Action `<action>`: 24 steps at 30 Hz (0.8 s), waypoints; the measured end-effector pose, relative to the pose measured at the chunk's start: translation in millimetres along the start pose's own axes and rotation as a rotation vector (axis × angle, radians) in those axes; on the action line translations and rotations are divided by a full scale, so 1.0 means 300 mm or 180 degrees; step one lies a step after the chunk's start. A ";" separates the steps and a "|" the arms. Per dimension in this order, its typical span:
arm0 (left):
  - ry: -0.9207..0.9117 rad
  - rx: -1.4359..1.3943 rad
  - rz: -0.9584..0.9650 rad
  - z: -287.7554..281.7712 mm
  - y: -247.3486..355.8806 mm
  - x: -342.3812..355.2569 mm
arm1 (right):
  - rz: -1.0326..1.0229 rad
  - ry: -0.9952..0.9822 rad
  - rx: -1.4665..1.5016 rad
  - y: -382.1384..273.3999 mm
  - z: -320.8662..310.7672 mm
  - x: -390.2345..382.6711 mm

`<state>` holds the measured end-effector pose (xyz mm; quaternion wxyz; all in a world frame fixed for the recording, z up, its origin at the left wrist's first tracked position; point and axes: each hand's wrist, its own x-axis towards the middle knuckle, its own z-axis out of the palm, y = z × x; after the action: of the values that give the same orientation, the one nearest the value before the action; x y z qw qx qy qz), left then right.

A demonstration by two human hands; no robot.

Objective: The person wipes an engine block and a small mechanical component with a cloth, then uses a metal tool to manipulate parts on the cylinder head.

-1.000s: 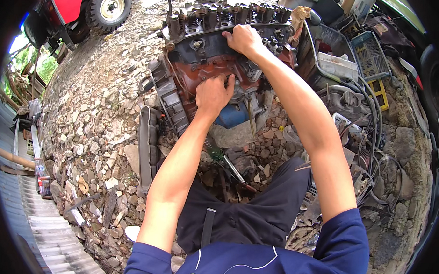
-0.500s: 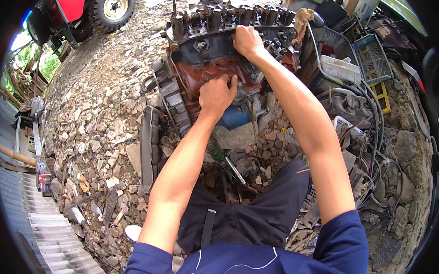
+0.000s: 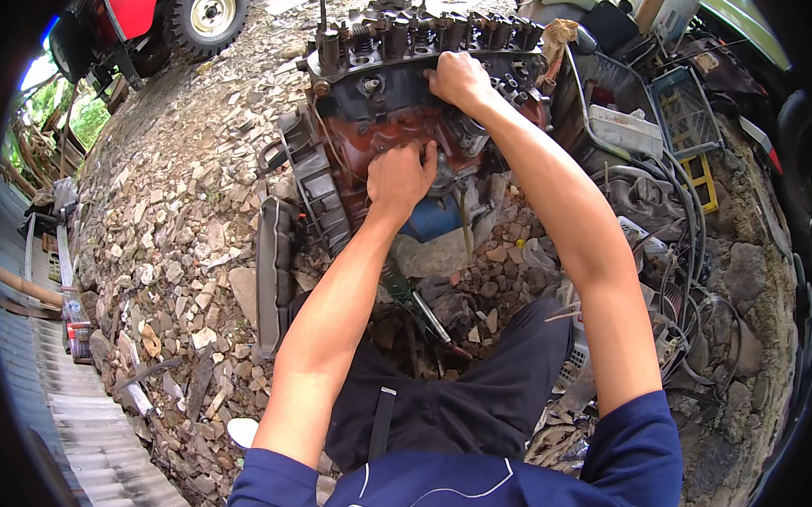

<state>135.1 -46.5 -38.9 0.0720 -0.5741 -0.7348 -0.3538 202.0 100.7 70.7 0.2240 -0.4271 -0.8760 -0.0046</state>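
Note:
In front of me an engine stands on the stony ground, with a rusty red block [image 3: 357, 146] and a black cylinder head [image 3: 347, 96] topped by a row of rocker parts and springs [image 3: 394, 39]. My right hand [image 3: 461, 78] is closed against the side of the head, its thumb pointing left; what the fingers grip is hidden. Lower and further left, my left hand [image 3: 398, 177] rests at the red block with curled fingers and the thumb raised. Its fingertips are out of sight behind the hand. Under it shows a blue rounded part [image 3: 433, 219].
A long dark metal cover [image 3: 272, 276] stands left of the engine. A shiny rod-like tool [image 3: 431, 317] lies between my legs. To the right are a grey bin [image 3: 607, 72], a plastic crate [image 3: 687, 110] and black hoses [image 3: 691, 235]. A red vehicle's wheel [image 3: 210, 19] stands far left.
My right hand has shifted very slightly at the cylinder head. The left hand stays at the red block, and the whole view has moved a little.

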 end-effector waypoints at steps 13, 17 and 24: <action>0.0199 -0.0053 0.0152 0.015 0.003 -0.005 | -0.0140 0.0798 0.0389 0.061 -0.079 -0.021; 0.0427 -0.0058 0.0310 0.019 0.009 -0.015 | 0.0413 0.0723 0.1994 0.062 -0.098 -0.174; 0.0842 -0.0282 0.0537 0.013 0.005 -0.045 | 0.1289 0.0043 0.5171 0.070 0.048 -0.560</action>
<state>141.9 -54.7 -48.0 0.1723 -0.5848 -0.6518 -0.4511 302.1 -8.5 -12.8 0.4638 -0.2819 -0.5118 0.6660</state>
